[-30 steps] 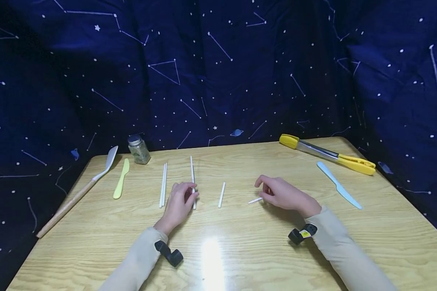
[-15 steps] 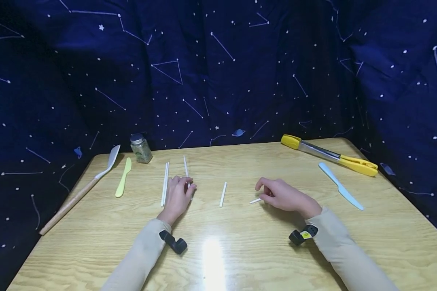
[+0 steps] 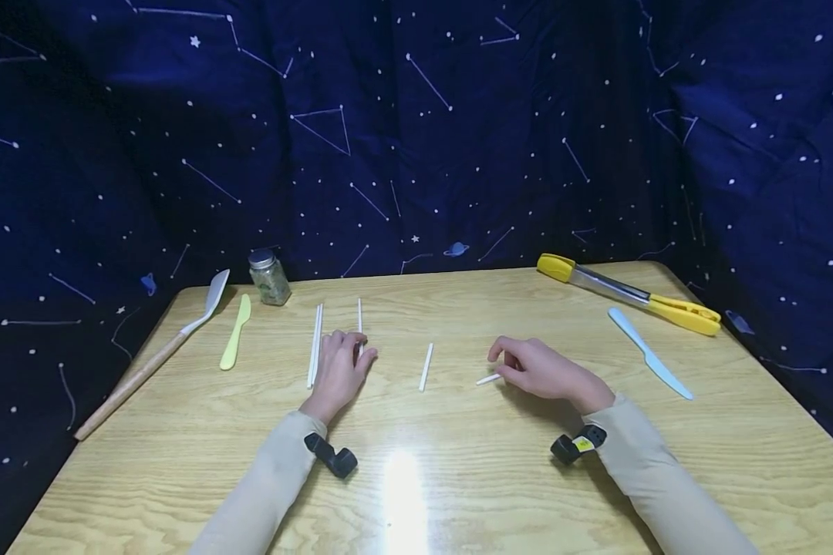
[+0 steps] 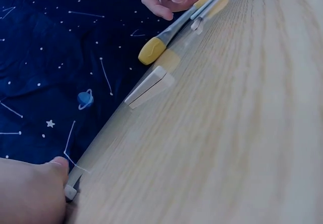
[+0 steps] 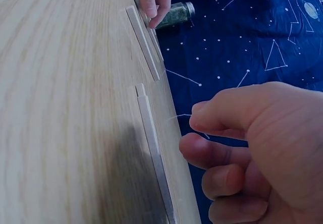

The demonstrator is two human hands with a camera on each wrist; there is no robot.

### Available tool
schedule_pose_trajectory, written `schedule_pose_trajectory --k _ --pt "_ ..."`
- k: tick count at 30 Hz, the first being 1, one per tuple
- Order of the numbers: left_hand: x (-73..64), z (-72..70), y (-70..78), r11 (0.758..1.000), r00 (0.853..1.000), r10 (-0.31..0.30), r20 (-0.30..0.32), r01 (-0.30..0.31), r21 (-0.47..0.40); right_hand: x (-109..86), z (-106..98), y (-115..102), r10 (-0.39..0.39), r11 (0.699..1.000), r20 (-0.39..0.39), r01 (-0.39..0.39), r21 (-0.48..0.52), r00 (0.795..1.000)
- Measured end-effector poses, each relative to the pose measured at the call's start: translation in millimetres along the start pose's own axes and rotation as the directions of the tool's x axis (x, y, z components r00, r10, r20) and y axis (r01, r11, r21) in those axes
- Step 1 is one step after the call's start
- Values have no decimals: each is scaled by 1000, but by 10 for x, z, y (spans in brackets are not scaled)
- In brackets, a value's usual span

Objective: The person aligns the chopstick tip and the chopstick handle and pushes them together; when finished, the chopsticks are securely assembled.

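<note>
My left hand (image 3: 340, 371) pinches a slim white chopstick (image 3: 360, 312) between thumb and fingers; its lower part is hidden behind them. In the left wrist view the stick's end (image 4: 71, 191) shows beside the thumb. A pair of white chopsticks (image 3: 315, 347) lies just left of this hand. To its right rests a short white chopstick piece (image 3: 426, 367). My right hand (image 3: 544, 368) hovers with loosely bent fingers and nothing in them, above another short piece (image 3: 488, 379). The right wrist view shows that piece (image 5: 151, 138) on the table with a narrower tip.
Farther left lie a yellow-green knife (image 3: 234, 333), a wooden-handled spatula (image 3: 149, 374) and a lidded spice jar (image 3: 269, 279). At right are a light blue knife (image 3: 649, 353) and yellow-tipped tongs (image 3: 628, 294). A dark star-patterned cloth (image 3: 416, 154) hangs behind the wooden table (image 3: 472, 478).
The left hand has shifted slightly away from the body, and the chopstick in it has moved left, then swung more upright in view. The right hand stays put.
</note>
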State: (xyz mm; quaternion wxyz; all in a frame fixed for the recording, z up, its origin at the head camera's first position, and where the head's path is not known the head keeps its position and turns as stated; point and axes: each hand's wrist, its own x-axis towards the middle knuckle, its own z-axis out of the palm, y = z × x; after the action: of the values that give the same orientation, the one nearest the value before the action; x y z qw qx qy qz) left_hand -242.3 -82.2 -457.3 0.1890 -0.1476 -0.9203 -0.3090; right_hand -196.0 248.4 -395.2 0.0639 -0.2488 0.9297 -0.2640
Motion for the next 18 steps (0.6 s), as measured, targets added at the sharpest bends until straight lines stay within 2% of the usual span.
schedule_pose_trajectory --k 8,13,18 --pt "5 -11 26 998 1000 -14 -25 12 -63 3 2 -2 -27 1000 -8 27 -16 1000" --pt "6 -22 53 988 998 -17 -67 7 -153 3 11 16 -26 999 -4 26 -24 1000" --pt "-15 -12 88 984 994 12 -106 -30 -177 -1 9 31 -25 999 4 25 -30 1000"
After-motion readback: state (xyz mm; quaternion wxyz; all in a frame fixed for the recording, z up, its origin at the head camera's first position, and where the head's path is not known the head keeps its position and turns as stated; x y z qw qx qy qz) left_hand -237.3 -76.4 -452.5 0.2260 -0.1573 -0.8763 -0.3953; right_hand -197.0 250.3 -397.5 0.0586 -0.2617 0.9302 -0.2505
